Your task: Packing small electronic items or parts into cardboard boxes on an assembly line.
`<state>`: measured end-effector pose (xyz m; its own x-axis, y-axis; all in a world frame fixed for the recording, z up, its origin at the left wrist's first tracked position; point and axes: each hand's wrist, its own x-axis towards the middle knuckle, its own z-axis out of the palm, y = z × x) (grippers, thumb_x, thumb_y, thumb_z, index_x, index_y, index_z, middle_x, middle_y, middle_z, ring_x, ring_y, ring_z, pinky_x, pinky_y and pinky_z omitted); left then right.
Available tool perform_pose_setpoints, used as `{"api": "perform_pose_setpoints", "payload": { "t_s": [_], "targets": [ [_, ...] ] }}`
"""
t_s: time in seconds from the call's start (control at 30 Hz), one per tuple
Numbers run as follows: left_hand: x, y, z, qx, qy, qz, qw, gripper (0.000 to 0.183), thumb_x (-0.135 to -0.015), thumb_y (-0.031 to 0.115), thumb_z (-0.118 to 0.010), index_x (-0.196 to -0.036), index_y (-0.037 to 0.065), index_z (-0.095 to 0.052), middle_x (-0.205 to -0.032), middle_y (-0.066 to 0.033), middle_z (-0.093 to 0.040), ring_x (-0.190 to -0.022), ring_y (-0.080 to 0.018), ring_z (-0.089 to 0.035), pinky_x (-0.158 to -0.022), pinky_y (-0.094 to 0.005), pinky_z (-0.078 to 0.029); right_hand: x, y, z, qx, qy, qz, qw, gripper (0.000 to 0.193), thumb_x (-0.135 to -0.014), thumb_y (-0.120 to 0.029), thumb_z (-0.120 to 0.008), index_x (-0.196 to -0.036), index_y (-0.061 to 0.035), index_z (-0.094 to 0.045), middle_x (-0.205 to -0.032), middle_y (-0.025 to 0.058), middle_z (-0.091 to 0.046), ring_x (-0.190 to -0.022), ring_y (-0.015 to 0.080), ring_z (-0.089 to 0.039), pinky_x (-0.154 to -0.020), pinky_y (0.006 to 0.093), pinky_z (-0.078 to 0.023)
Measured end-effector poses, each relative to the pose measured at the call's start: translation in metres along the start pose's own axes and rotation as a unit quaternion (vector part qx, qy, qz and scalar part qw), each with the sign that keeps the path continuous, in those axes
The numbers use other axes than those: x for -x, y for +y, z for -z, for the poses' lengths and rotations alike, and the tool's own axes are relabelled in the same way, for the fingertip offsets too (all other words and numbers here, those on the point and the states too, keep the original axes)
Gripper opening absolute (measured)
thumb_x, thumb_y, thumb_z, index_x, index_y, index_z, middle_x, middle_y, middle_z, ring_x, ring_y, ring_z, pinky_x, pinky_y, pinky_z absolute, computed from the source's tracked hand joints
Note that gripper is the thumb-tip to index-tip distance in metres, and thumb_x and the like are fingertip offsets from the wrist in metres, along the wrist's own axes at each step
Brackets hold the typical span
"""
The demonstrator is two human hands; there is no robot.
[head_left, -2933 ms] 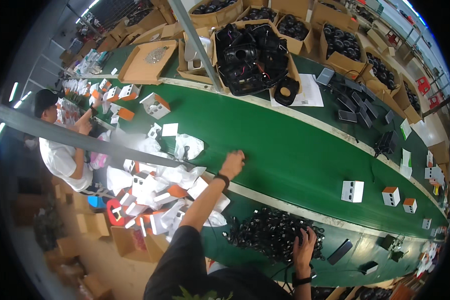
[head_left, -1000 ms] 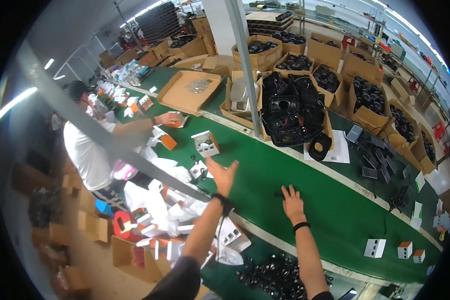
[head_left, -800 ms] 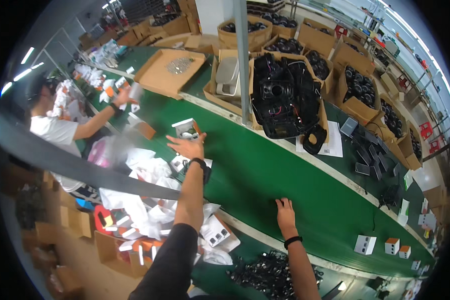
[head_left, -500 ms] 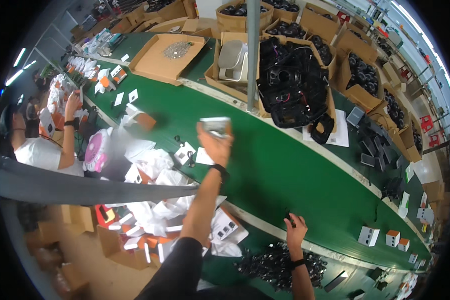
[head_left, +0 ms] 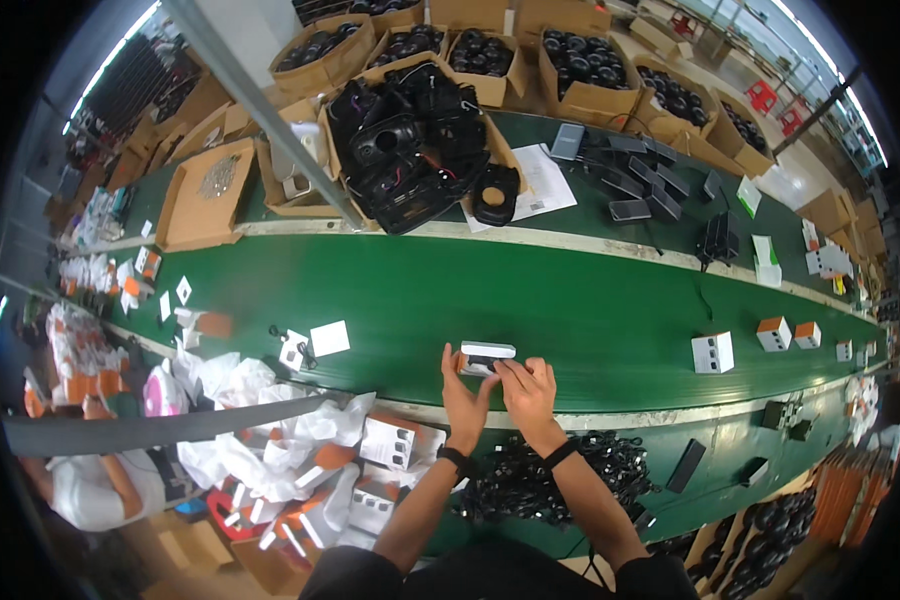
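- Left hand: fingers gripping the left end of an open white-and-orange carton.
- Right hand: fingers bunched at the carton's opening; cannot tell whether they pinch anything.
- Carton: over the green conveyor belt, beyond tangled black cables on the near surface.

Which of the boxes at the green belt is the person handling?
The open white-and-orange box in the left hand, with the right hand at it; the boxes farther right stand on the belt untouched.
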<state>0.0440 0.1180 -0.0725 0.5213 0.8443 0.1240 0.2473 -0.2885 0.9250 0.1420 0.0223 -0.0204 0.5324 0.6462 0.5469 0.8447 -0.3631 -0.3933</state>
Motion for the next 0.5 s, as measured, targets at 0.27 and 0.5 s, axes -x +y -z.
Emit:
{"api": "perform_pose_setpoints", "payload": {
  "t_s": [0.27, 0.5],
  "targets": [
    [-0.03, -0.014, 0.009, -0.024, -0.001, 0.01, 1.0, 0.047, -0.09, 0.005, -0.087, -0.132, 0.002, -0.065, -0.111, -0.0137, -0.077, -0.104, -0.0267, -0.076, -0.097, -0.0384, -0.058, -0.012, -0.001, -0.034, 0.077, -0.033, 0.0, 0.997, 0.026, -0.084, -0.012, -0.072, -0.107, -0.0082, -0.083, -0.107, -0.0017, -0.075, -0.101, 0.0255, -0.059, -0.092, 0.0462, -0.045],
    [-0.023, -0.012, 0.008, -0.001, -0.046, -0.003, 0.999, 0.037, -0.09, 0.001, -0.085, -0.125, 0.006, -0.072, -0.115, -0.0122, -0.076, -0.105, -0.0245, -0.076, -0.093, -0.0381, -0.06, 0.01, 0.032, -0.04, 0.084, -0.039, -0.044, 0.995, 0.025, -0.082, -0.009, -0.074, -0.105, -0.0074, -0.083, -0.106, 0.0003, -0.078, -0.11, 0.0297, -0.062, -0.094, 0.049, -0.047]
  ]
}}
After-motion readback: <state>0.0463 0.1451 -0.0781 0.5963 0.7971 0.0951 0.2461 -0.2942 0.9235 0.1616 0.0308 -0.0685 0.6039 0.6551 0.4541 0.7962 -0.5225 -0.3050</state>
